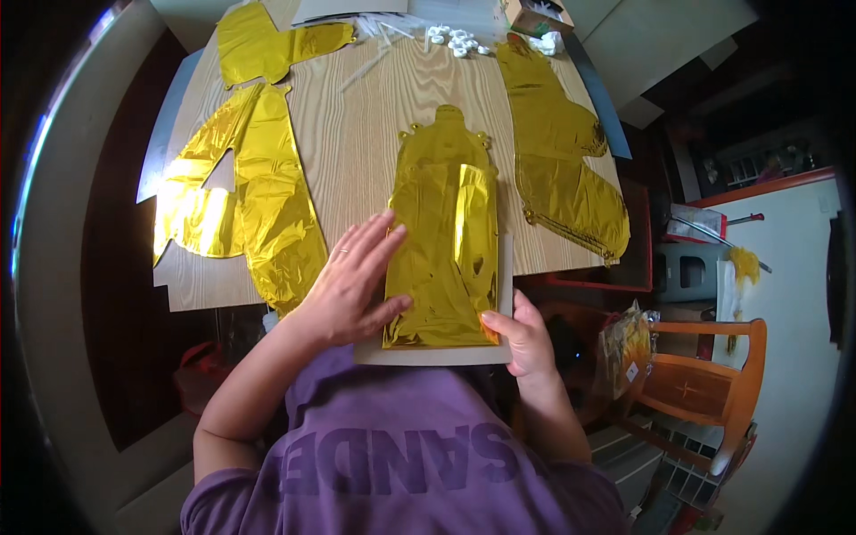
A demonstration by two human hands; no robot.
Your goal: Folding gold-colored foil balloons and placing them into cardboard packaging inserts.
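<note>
A flat, uninflated gold foil balloon (428, 232) lies lengthwise in front of me, with a small tab at its far end. Under its near part is a pale, stiff board (428, 357), which juts past the table's front edge. My right hand (524, 339) grips the board's right side near the corner, thumb pressed on top at the foil's edge, the other fingers mostly hidden. Along the foil's left edge, my left hand (357, 283) is open with fingers stretched out, its fingertips at the foil and its thumb over the lower left part.
More flat gold foil balloons lie on the wooden table (352, 134): a large one at left (276, 178), one at far left (254, 49), one at right (557, 134). Clear straws (383, 34), small white pieces (456, 40) and a box (538, 16) sit far back. A wooden chair (704, 383) stands right.
</note>
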